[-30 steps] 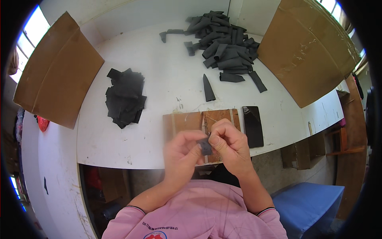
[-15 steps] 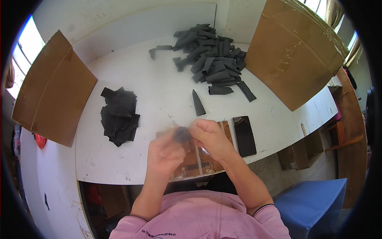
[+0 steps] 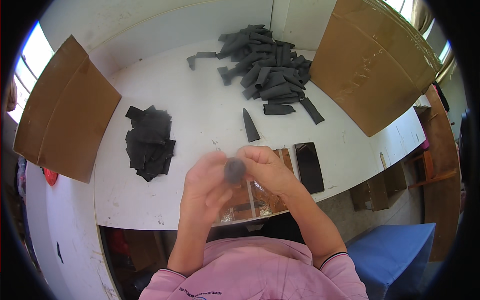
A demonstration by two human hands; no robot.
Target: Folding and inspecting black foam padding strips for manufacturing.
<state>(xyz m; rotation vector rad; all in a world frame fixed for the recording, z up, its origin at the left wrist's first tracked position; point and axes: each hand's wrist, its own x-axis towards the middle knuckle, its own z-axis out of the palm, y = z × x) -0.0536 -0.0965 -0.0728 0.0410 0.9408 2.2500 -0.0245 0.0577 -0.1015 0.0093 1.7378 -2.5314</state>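
Note:
Between my two hands is a dark grey fabric tube [image 3: 234, 171], seen nearly end-on and blurred. My right hand [image 3: 267, 169] pinches its right side between thumb and fingers. Around the left side, my left hand [image 3: 204, 182] has its fingers curled, smeared by motion. Just beyond the hands lies a single pointed dark grey tube [image 3: 250, 126]. Farther back is a heap of similar dark grey tubes [image 3: 274, 80], some with open ends showing. To the left sits a pile of flat black fabric pieces [image 3: 150, 142].
Under my hands is a brown taped board [image 3: 242, 209] at the table's front edge. Right of it lies a black phone [image 3: 309, 167]. Cardboard boxes flank the white table [image 3: 192, 112], one at left [image 3: 67, 112], another at right [image 3: 372, 70]. A blue chair-like thing [image 3: 392, 255] stands lower right.
The fabric tube has shifted slightly right and now faces more end-on. My left hand has moved a little up, its fingers more spread around it. The view has shifted slightly.

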